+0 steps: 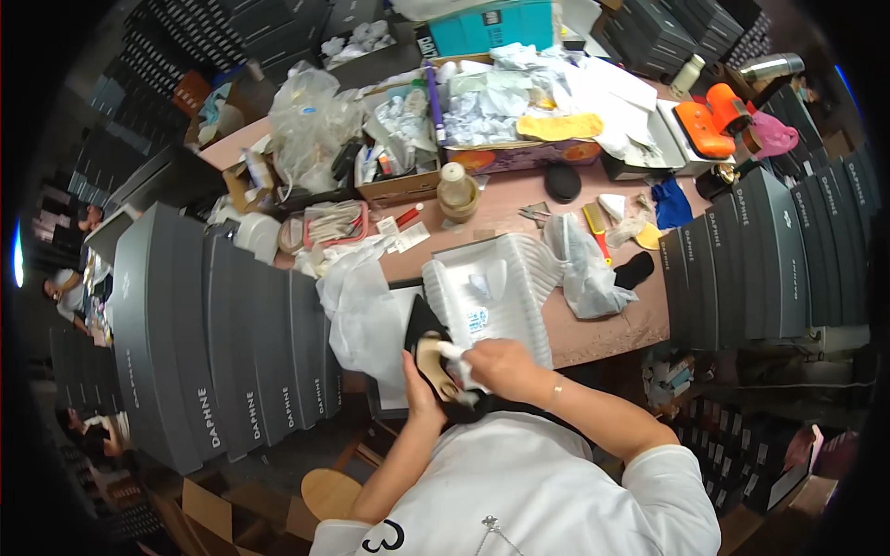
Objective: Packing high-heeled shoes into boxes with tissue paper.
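Note:
A black shoe (418,323) with a beige insole is tilted close in front of my body. My left hand (422,394) is closed around its side. Over the shoe's opening, my right hand (508,371) grips a small white thing (451,351), its kind too blurred to tell. Just beyond lies a shoebox (443,263) lined with white ribbed padding and printed tissue. Crumpled translucent wrapping (357,301) spreads to the left of the shoe.
Stacks of dark grey shoeboxes (162,334) (732,269) flank the pink table (603,338). Behind stand a pump bottle (456,193), a pink basket (336,222) and a carton (482,157) of crumpled paper. A yellow brush (595,221) and plastic bag (584,273) lie at right.

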